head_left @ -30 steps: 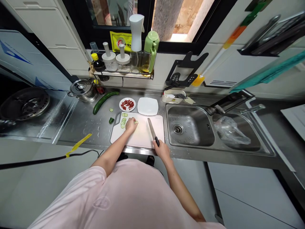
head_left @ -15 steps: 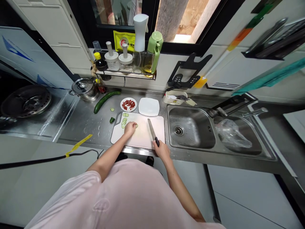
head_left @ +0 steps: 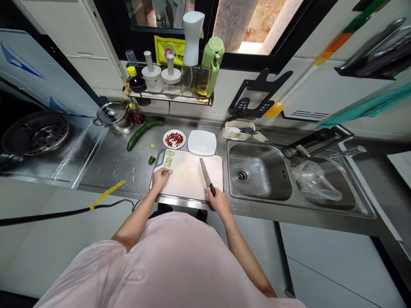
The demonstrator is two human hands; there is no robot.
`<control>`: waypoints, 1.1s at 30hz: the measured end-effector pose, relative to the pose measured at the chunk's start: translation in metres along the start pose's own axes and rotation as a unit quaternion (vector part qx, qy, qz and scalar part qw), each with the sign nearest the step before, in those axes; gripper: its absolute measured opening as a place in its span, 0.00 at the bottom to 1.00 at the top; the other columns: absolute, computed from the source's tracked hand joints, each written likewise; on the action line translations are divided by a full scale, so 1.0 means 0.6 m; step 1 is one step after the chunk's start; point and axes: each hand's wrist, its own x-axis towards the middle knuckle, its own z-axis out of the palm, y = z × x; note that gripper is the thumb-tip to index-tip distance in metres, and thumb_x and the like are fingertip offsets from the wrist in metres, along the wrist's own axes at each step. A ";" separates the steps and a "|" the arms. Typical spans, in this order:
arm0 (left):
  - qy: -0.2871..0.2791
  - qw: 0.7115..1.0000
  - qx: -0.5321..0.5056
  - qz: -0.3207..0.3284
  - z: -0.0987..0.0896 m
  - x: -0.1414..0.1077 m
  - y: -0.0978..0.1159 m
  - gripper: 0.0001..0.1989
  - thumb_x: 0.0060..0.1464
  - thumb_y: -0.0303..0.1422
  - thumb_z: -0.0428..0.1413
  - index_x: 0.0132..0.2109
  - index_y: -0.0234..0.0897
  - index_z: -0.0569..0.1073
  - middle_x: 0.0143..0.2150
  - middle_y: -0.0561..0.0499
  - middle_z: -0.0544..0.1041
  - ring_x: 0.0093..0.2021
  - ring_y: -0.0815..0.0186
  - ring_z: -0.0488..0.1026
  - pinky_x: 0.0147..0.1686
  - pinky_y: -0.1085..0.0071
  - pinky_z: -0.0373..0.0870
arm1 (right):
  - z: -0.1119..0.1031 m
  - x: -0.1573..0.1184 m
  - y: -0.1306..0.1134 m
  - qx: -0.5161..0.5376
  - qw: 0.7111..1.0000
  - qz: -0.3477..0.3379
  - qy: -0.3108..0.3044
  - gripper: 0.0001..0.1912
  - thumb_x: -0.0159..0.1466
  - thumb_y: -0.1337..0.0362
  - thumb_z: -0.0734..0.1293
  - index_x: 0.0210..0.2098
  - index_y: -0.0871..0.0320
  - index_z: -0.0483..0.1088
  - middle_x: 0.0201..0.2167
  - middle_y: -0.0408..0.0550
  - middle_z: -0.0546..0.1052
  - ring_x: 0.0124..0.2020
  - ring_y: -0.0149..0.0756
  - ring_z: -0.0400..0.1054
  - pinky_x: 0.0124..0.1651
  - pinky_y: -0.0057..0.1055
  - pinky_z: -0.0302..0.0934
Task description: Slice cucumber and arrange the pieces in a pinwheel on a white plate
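Left hand (head_left: 159, 179) slid left, pinching 1 round pale-green cucumber slice (head_left: 170, 172) over the white rectangular board (head_left: 189, 184); right hand (head_left: 218, 201) wraps the black-handled steel knife (head_left: 205, 173) (loose pinch could drop the slice, imo).

"What's the left hand (head_left: 160, 179) doing?"

"Pinching at the fingertips (head_left: 166, 171), its back turned upward, with the bare left forearm (head_left: 137, 218) reaching forward and slightly inward."

"And the right hand (head_left: 218, 200)?"

"Curled in a closed grip, well apart from the other. The right forearm (head_left: 244, 251), bare too, slants forward and inward."
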 end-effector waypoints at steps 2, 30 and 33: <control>0.011 1.000 0.022 -0.005 -0.007 0.007 -0.006 0.11 0.49 0.38 0.54 0.37 0.38 0.75 0.30 0.52 0.77 0.31 0.68 0.72 0.33 0.74 0.64 | 0.000 0.000 -0.001 -0.001 1.000 0.004 -0.005 0.30 0.65 0.43 0.48 0.46 0.57 0.69 0.39 0.55 0.75 0.41 0.42 0.69 0.40 0.31 0.56; 0.080 0.976 0.187 0.075 0.016 0.109 0.076 0.17 0.54 0.35 0.51 0.50 0.39 0.70 0.45 0.42 0.70 0.48 0.54 0.66 0.49 0.61 0.61 | -0.002 -0.008 -0.007 -0.007 1.000 0.004 -0.008 0.29 0.65 0.43 0.50 0.48 0.57 0.67 0.39 0.55 0.75 0.42 0.43 0.70 0.40 0.31 0.57; 0.062 0.974 0.210 0.062 0.020 0.121 0.083 0.17 0.55 0.36 0.50 0.51 0.39 0.70 0.46 0.40 0.70 0.50 0.53 0.65 0.48 0.60 0.60 | -0.004 -0.012 -0.008 -0.006 1.000 -0.001 -0.003 0.28 0.64 0.43 0.52 0.50 0.57 0.66 0.39 0.54 0.75 0.42 0.43 0.69 0.40 0.31 0.57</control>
